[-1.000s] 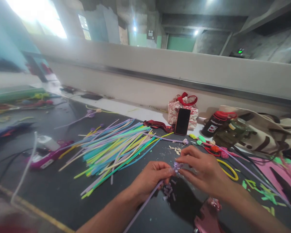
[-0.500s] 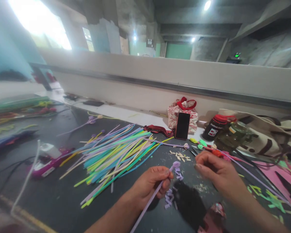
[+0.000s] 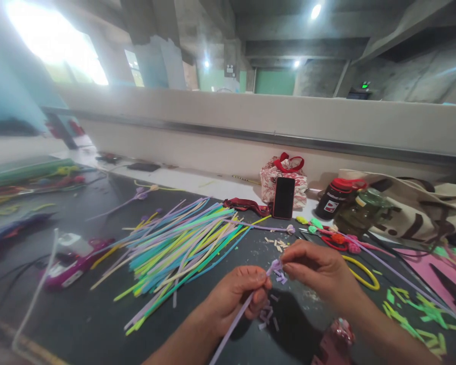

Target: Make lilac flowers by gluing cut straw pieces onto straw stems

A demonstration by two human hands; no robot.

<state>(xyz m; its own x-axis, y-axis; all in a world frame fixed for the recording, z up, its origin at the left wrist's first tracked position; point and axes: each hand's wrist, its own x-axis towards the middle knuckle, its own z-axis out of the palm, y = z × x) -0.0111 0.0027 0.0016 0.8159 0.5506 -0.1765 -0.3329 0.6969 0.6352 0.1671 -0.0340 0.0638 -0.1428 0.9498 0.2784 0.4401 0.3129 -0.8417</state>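
My left hand [image 3: 247, 291] grips a lilac pipe cleaner [image 3: 231, 324] between thumb and fingers, its stem slanting down toward the bottom edge. At the stem's upper end is a small lilac bud [image 3: 275, 265]. The fingertips of my right hand [image 3: 313, 266] are pinched together at the bud's right side; whether they also hold a loose bit is hidden. Short lilac cut pieces [image 3: 266, 314] lie on the dark table below the hands. Cream cut pieces [image 3: 277, 244] are scattered just beyond the bud.
A heap of coloured pipe cleaners [image 3: 178, 248] spreads to the left. Beyond stand a phone [image 3: 284, 197], a patterned bag [image 3: 266, 177], a black bottle [image 3: 333, 200] and a green jar [image 3: 365, 210]. Yellow-green scraps [image 3: 403, 319] lie right. A magenta device [image 3: 72, 266] sits far left.
My right hand has moved left from above the table to the bud and now touches it. My left hand keeps its hold on the stem. A yellow loop beside the right wrist has come into view.
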